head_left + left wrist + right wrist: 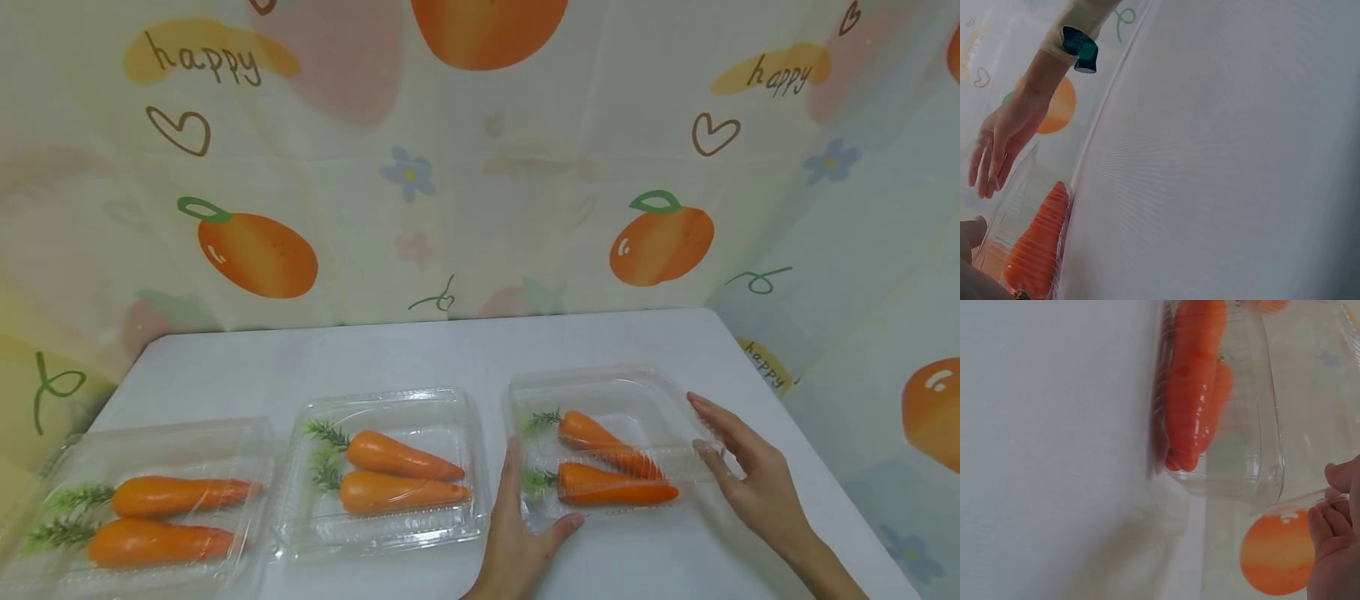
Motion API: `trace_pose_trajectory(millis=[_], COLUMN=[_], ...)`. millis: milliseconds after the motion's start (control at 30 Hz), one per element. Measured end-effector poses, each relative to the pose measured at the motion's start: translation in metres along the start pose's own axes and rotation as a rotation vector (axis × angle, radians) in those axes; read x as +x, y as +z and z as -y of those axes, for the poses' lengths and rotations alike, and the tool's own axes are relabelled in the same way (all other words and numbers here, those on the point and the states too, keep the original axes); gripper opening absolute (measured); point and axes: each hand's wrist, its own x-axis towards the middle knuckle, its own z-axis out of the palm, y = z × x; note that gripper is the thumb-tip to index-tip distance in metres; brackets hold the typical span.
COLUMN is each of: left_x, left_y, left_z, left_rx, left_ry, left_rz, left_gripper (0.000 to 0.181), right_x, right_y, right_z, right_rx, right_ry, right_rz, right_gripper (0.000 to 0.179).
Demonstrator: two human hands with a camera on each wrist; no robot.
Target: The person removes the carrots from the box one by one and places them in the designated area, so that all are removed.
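A clear plastic clamshell box (607,521) on the right side of the table contains two orange carrots (615,483) with green tops. Its transparent lid (697,462) stands partly raised over the carrots. At the lid's right edge, my right hand (757,479) pinches the plastic between thumb and fingers, which the right wrist view shows beside the lid's edge (1297,503). My left hand (517,533) rests against the box's left side, fingers straight and thumb spread along the front. Only part of the left hand (972,250) enters the left wrist view.
Left of this box sits a closed clamshell box (390,533) with two carrots (405,492). Farther left is another clear box (225,433) with two more carrots (161,542). All stand on a white table (420,358), backed by a fruit-printed cloth (510,233).
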Motion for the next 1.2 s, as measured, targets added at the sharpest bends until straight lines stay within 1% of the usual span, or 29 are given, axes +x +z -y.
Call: trace_pose_trajectory(millis=[67,300,400,467,567,633,733,867,1033,1200], left_x=[0.001,0.005,0.006,0.006,0.006,0.006,0.006,0.006,0.007,0.007], left_y=[0.000,-0.003,-0.003,-0.003,-0.004,-0.005,-0.005,-0.006,-0.006,-0.006], left_z=[0.001,0.002,0.001,0.000,-0.001,-0.001,-0.001,-0.001,-0.001,-0.001], left_rx=[-0.001,-0.004,0.000,-0.003,-0.006,-0.011,-0.018,-0.030,-0.047,-0.048], left_ry=[0.005,0.036,0.046,0.044,0.026,0.009,0.000,-0.003,-0.011,-0.002], left_rz=[0.006,0.050,0.053,0.055,0.054,0.056,0.061,0.070,0.075,0.071], left_gripper=[0.112,0.113,0.113,0.113,0.113,0.114,0.115,0.116,0.117,0.118], right_x=[0.003,0.014,0.018,0.021,0.025,0.027,0.032,0.040,0.053,0.062], right_y=[-0.001,-0.006,-0.009,-0.010,-0.012,-0.013,-0.015,-0.014,-0.013,-0.012], right_z=[0.001,0.004,0.004,0.003,0.002,0.000,0.000,-0.002,-0.003,-0.006], right_rx=[-0.010,-0.067,-0.065,-0.051,-0.030,-0.030,-0.030,-0.035,-0.024,-0.026], right_ry=[0.004,-0.052,-0.045,-0.042,-0.034,-0.038,-0.025,-0.020,-0.034,0.014], right_rz=[-0.001,-0.029,-0.040,-0.040,-0.025,-0.015,-0.011,-0.028,-0.055,-0.086], right_gripper=[0.067,0.070,0.069,0.067,0.064,0.062,0.057,0.053,0.053,0.050])
